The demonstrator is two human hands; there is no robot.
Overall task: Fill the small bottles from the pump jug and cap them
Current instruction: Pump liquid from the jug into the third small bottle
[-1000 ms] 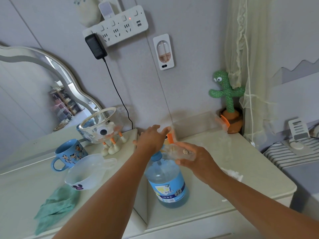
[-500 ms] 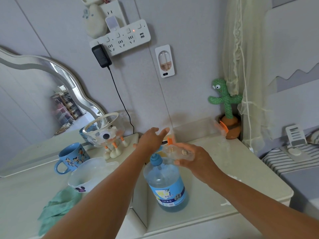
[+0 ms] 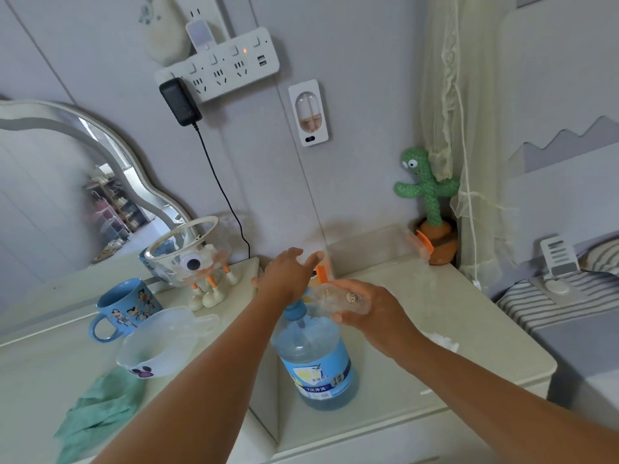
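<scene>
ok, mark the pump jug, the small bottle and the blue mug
pump jug [image 3: 316, 376]: head view, on its blue label
small bottle [image 3: 331, 298]: head view, on its clear body
blue mug [image 3: 127, 304]: head view, on its printed side

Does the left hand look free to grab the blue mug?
Probably yes: the left hand presses the pump jug with straight fingers, holding nothing, and the blue mug stands in the open to its left.

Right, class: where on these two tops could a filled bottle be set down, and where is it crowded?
Free: the right top between clear box, cactus toy and white tissue; also its front edge right of the jug. Crowded: the left top, with mug, bowl and cloth.
</scene>
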